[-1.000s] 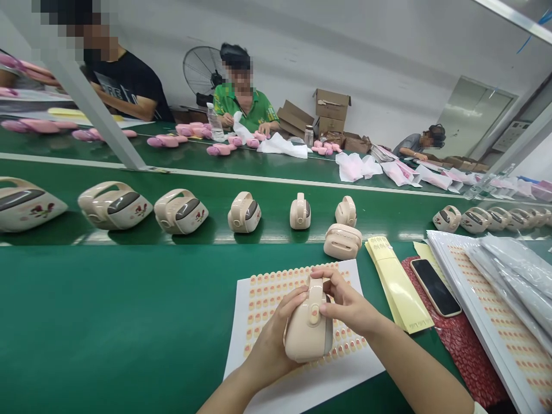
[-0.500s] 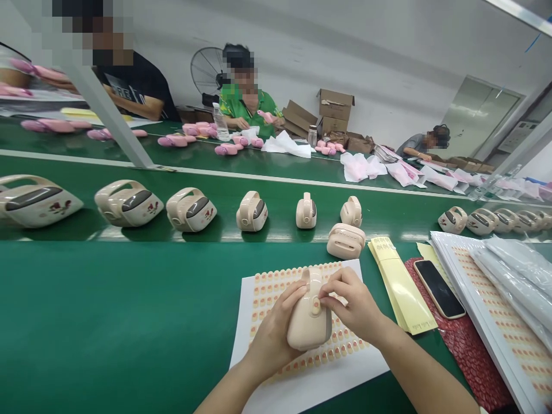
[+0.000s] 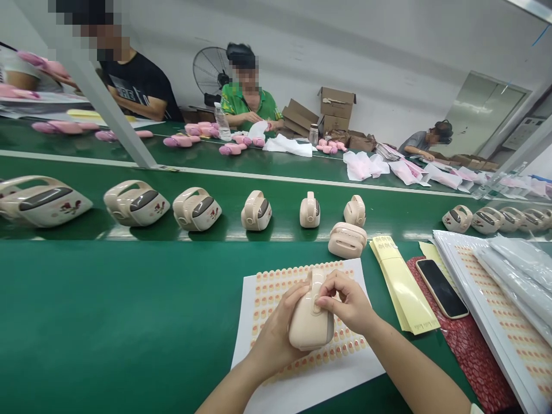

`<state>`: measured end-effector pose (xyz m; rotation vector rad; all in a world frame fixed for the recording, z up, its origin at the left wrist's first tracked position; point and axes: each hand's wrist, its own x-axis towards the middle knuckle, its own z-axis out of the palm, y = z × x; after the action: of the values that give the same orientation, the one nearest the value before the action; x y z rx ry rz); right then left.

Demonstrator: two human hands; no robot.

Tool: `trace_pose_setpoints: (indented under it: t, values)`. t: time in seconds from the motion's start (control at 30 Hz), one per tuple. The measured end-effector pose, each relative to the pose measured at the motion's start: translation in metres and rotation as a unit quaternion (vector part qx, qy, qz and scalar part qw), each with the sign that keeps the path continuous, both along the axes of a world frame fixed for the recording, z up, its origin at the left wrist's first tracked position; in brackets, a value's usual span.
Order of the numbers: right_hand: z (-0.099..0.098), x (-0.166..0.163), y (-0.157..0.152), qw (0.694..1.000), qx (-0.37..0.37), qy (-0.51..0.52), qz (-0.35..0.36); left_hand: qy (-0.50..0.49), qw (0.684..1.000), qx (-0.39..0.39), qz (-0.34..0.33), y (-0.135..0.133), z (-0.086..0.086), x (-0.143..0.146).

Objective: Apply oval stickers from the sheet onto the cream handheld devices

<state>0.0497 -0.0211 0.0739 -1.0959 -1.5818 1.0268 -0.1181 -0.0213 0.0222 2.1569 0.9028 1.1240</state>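
Cream toy iron (image 3: 311,330) is held in the lower centre of the frame, handle upward, rounded end toward me. My left hand (image 3: 276,328) is wrapped round its left side; my right hand (image 3: 349,305) has thumb and forefinger pinched together at the oval button (image 3: 317,309) at the handle's base, and I cannot tell whether a sticker is between them. If my left grip slackened, I judge the smooth shell could roll, making my right thumb press off-centre and crease anything thin under it. Dipping the iron might also rub the sticker sheet (image 3: 319,385) beneath and lift some edges.

A second toy iron (image 3: 347,240) lies just beyond the sheet's upper right corner, where a forward push could knock it. Right of my hands come yellow paper strips (image 3: 405,293) and a phone (image 3: 442,289), which a wide elbow might sweep. My best room is over the green tabletop (image 3: 129,322) at lower left, bounded above by the belt (image 3: 284,213) with its row of irons (image 3: 196,210)
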Motion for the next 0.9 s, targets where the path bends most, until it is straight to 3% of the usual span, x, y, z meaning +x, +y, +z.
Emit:
trace_pose_setpoints:
  t: [0.3, 0.5, 0.7, 0.8, 0.9]
  values:
    - [0.005, -0.001, 0.0, 0.999, -0.002, -0.054, 0.002, 0.004, 1.0, 0.008, 0.013, -0.001, -0.003, 0.001]
    - [-0.008, 0.0, 0.006, 0.997, -0.075, -0.029, -0.007, -0.009, 1.0, 0.022, -0.006, 0.0, -0.002, 0.0]
    - [-0.018, 0.007, 0.019, 0.998, -0.043, -0.019, -0.039, -0.034, 0.999, -0.009, -0.04, -0.002, -0.005, 0.002]
    - [-0.02, 0.017, 0.028, 0.997, -0.052, -0.045, 0.023, -0.095, 0.994, -0.015, -0.054, -0.004, -0.013, 0.0]
    - [-0.019, 0.024, 0.03, 0.98, -0.148, -0.035, 0.129, -0.149, 0.983, -0.061, -0.085, -0.008, -0.018, -0.006]
